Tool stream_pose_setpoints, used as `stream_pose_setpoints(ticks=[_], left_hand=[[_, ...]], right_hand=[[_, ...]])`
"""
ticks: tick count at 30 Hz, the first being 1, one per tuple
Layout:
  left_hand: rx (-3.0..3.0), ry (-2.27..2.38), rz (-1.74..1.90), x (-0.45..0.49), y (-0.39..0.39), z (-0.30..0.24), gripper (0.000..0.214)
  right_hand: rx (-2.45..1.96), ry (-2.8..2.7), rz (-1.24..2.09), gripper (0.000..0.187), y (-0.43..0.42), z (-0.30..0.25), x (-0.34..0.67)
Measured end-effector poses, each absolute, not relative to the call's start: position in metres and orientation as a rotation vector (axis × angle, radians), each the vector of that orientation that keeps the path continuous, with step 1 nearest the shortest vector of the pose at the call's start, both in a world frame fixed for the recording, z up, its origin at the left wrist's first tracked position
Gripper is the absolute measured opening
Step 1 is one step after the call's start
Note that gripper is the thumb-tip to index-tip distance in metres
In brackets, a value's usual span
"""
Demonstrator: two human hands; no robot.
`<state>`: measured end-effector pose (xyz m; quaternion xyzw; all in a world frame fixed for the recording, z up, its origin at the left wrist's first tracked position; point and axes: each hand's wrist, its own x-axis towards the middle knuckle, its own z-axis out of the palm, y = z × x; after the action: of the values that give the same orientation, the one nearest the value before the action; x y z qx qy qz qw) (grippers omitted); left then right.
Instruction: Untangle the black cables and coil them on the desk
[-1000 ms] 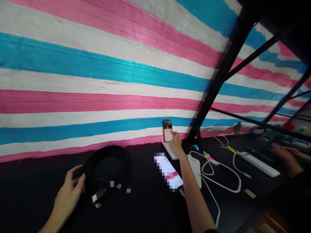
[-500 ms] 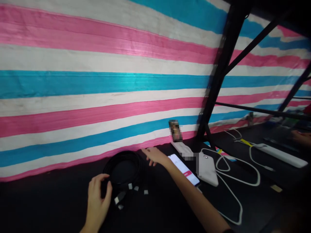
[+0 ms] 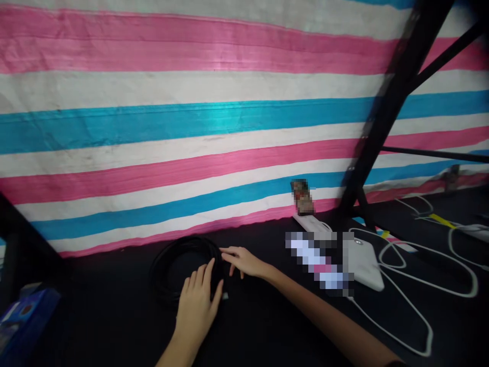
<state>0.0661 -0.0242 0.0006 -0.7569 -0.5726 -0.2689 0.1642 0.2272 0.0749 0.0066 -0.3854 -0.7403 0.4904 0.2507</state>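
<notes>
Seen from the head camera: a coiled black cable [image 3: 183, 242] lies on the dark table [image 3: 95, 316] below the striped tarp [image 3: 191, 127]; the left hand [image 3: 198, 306] rests flat on its near edge, fingers spread, gripping nothing; the right hand [image 3: 244, 261] touches its right rim, fingers loosely extended, not closed; further right sit a white power bank [image 3: 364, 265] and a looping white cord [image 3: 474, 285]; a blue box [image 3: 23, 316] sits far left.
</notes>
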Motion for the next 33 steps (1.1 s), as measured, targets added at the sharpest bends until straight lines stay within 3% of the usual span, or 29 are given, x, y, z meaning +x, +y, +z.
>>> stream_pose_setpoints(ticks=[4,7,21,33], left_hand=[[-2.073,-1.847,-0.510,0.056,-0.020,0.006,0.040],[-2.060,-2.011,-0.296,0.057,-0.024,0.017,0.039],[-1.797,-2.652,0.135,0.003,-0.026,0.055,0.038],[-1.454,-2.643,-0.131,-0.031,-0.024,0.057,0.030]], right_hand=[[-1.118,-2.144,0.764,0.028,0.068,0.000,0.218],[-1.125,-2.200,0.528,0.024,0.064,-0.002,0.217],[-1.109,-2.311,0.454,0.024,0.060,0.002,0.216],[-1.134,-2.367,0.432,0.025,0.062,0.001,0.216]])
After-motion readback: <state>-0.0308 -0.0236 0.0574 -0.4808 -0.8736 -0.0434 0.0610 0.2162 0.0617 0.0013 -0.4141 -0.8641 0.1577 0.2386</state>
